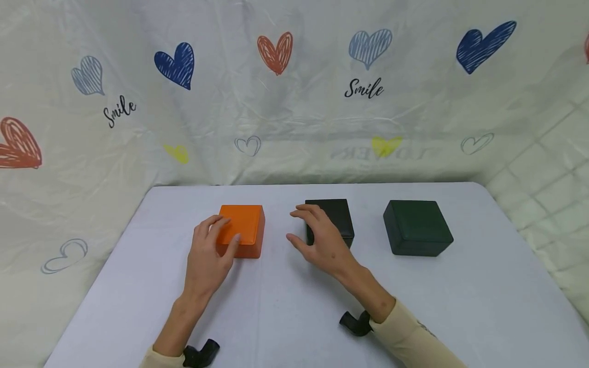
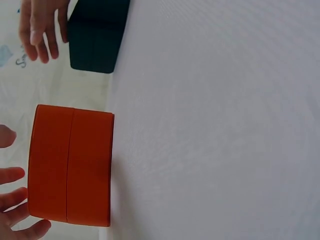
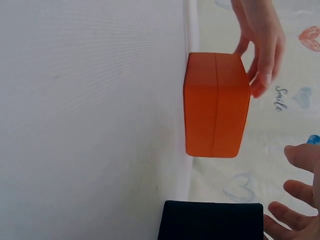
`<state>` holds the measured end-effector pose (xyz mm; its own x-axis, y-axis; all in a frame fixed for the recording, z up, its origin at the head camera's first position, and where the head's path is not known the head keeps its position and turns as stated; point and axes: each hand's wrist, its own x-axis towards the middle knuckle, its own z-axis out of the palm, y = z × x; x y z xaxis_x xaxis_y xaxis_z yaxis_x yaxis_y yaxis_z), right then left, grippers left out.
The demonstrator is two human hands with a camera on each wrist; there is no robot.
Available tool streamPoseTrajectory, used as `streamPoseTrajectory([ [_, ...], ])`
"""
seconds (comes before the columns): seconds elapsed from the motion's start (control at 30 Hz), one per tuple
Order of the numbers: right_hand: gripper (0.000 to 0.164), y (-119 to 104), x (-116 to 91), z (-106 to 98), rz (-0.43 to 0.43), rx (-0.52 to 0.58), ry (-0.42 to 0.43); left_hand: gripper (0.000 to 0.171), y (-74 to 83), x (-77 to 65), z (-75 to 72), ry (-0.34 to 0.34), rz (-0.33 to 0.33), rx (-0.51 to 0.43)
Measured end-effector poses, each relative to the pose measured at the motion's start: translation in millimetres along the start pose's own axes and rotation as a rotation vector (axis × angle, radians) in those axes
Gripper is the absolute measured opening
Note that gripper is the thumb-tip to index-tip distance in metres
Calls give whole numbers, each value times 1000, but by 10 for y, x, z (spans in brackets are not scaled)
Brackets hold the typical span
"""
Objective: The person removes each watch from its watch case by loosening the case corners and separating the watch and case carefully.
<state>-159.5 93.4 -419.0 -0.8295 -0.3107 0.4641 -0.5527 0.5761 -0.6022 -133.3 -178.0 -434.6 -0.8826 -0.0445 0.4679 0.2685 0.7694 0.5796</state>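
An orange box [image 1: 240,225] with a lid seam around its side sits on the white table at the left. My left hand [image 1: 208,250] hovers over its left side, fingers loosely bent and spread, gripping nothing. In the middle stands a black box [image 1: 335,217], partly hidden behind my right hand [image 1: 324,243]. That hand's fingers are relaxed and point left, thumb apart from them, with nothing between. The right wrist view shows the orange box [image 3: 216,107] from its side, and the right hand's fingers [image 3: 297,192] close above the dark box [image 3: 212,222].
A dark green box [image 1: 417,227] stands at the right of the white table [image 1: 285,317]. Behind rises a pale sheet [image 1: 313,117] printed with hearts and "Smile". Black wrist cameras [image 1: 202,353] stick out from both sleeves.
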Motion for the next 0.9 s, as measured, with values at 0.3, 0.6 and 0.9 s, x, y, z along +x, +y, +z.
streamPoseTrajectory([
  [0.3,46,-23,15,34,5,9,-21,48,-30,-21,3,-19,-42,-24],
  [0.6,47,-65,45,72,41,49,-52,48,-18,6,-17,-57,-99,-80],
  [0.9,48,-112,103,140,19,66,-68,52,-71,9,-37,-78,-152,-101],
])
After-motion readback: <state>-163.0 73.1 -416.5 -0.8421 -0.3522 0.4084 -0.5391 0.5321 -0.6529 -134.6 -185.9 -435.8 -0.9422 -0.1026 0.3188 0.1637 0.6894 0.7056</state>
